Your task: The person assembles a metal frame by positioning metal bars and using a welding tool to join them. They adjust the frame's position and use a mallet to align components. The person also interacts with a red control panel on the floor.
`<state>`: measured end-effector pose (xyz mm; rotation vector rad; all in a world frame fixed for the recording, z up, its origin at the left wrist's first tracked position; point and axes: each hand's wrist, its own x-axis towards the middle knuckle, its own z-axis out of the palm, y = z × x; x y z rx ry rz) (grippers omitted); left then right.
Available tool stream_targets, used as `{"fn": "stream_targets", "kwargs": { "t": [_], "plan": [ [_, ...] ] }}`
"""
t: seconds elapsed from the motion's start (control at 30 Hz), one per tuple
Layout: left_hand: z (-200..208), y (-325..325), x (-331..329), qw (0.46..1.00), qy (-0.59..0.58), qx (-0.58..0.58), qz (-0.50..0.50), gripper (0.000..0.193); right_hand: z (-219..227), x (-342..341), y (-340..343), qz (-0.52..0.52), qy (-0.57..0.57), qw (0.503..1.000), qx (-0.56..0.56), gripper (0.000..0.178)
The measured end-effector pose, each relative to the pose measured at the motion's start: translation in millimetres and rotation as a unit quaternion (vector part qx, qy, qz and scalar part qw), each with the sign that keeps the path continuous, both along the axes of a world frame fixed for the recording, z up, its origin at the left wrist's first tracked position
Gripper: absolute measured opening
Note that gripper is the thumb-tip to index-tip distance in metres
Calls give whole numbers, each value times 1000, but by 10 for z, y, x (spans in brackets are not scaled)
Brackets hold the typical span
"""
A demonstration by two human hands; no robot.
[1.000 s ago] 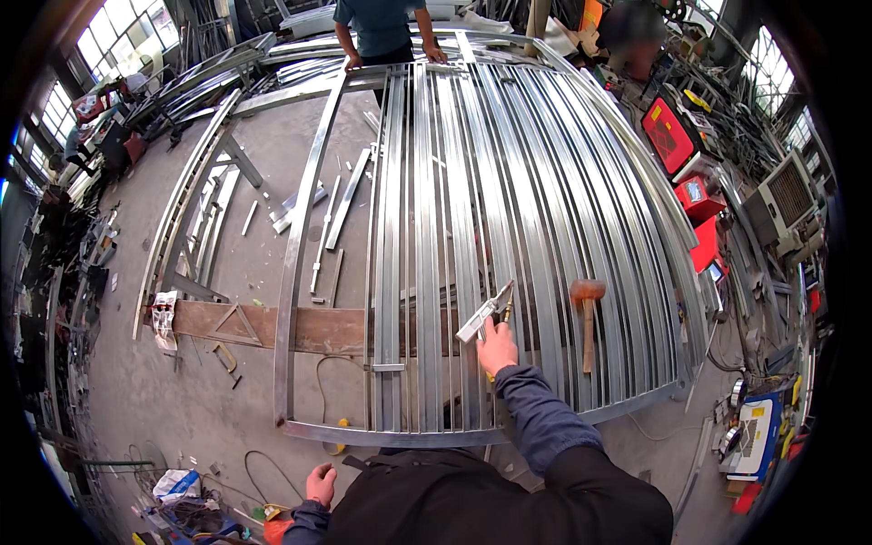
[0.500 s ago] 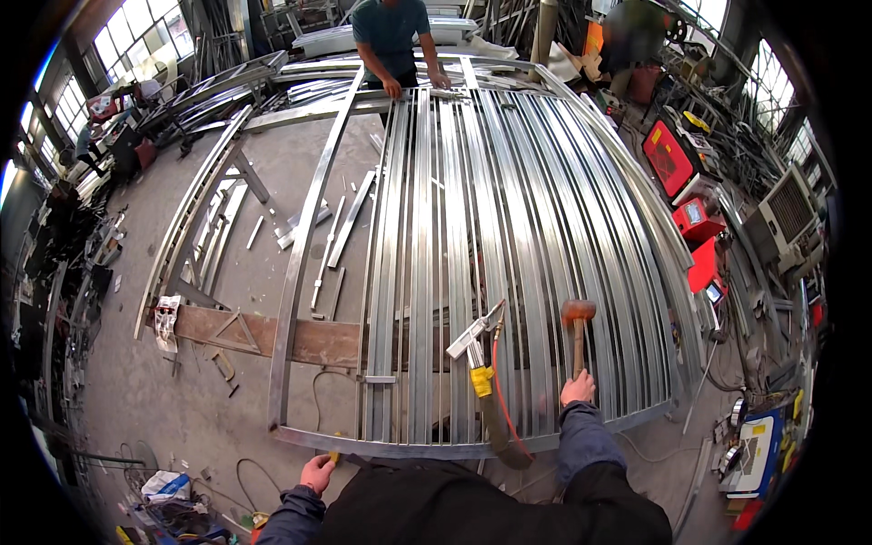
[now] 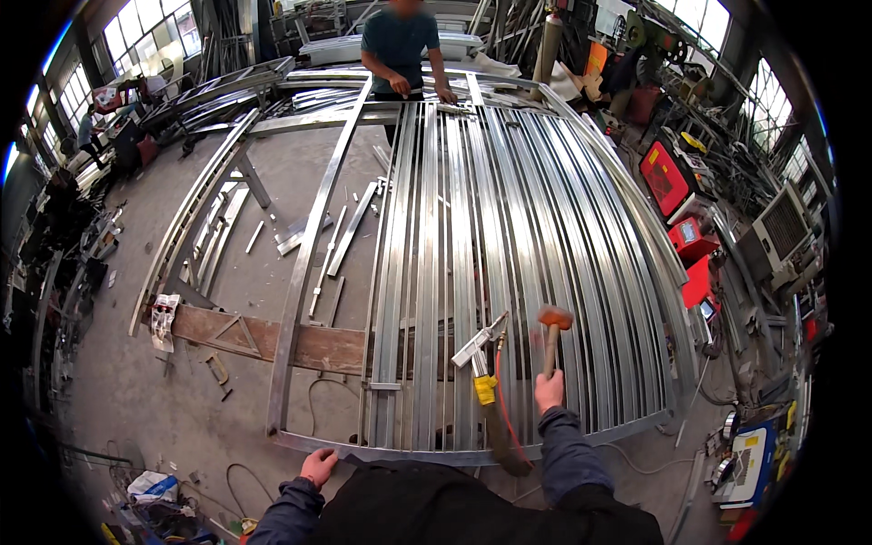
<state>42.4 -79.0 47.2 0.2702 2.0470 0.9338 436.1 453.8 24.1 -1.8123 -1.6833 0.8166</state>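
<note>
My right hand (image 3: 549, 391) is closed round the wooden handle of a mallet (image 3: 555, 318). Its orange-brown head, slightly blurred, is raised over the metal slats (image 3: 536, 227). At the near rail (image 3: 381, 451) of the large metal frame is my left hand (image 3: 318, 466), fingers curled together; anything inside them is hidden. A welding torch (image 3: 486, 389) with yellow tape round its neck lies on the slats left of the mallet, its thick hose and a red line running toward me. A small metal piece (image 3: 384, 386) lies across the slats at the left.
Across the frame stands a person (image 3: 400, 54), hands near the far slat ends. A rust-brown beam (image 3: 309, 348) passes under the frame. Metal offcuts (image 3: 352, 232) litter the floor left. Red machines (image 3: 668, 177) and a blue-white case (image 3: 749, 459) stand right; cables lie near me.
The mallet and my right hand have shifted left. The yellow bit by my left fingertips no longer shows. The person opposite has lifted one hand from the slats.
</note>
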Motion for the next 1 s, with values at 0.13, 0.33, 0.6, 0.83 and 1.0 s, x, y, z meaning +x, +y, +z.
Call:
{"fn": "stream_targets", "kwargs": {
  "t": [0.13, 0.33, 0.6, 0.83, 1.0],
  "plan": [
    [-127, -53, -211, 999, -18, 34, 9, 47, -59, -411, -513, 4, -2, 1000, -7, 40],
    [-135, -210, -609, 999, -29, 27, -29, 46, -165, -603, -825, 5, -151, 987, -53, 45],
    [-307, 125, -751, 990, -32, 69, -122, 35, 36, -271, -1020, -25, -210, 977, -25, 50],
    [-220, 1245, -470, 942, -68, 163, -286, 38, 448, 977, -1669, -115, -224, 967, -47, 42],
    [275, 2108, 213, 881, 59, 144, -447, 47, 317, 1860, -1560, -165, -251, 952, -55, 37]
  ]
}}
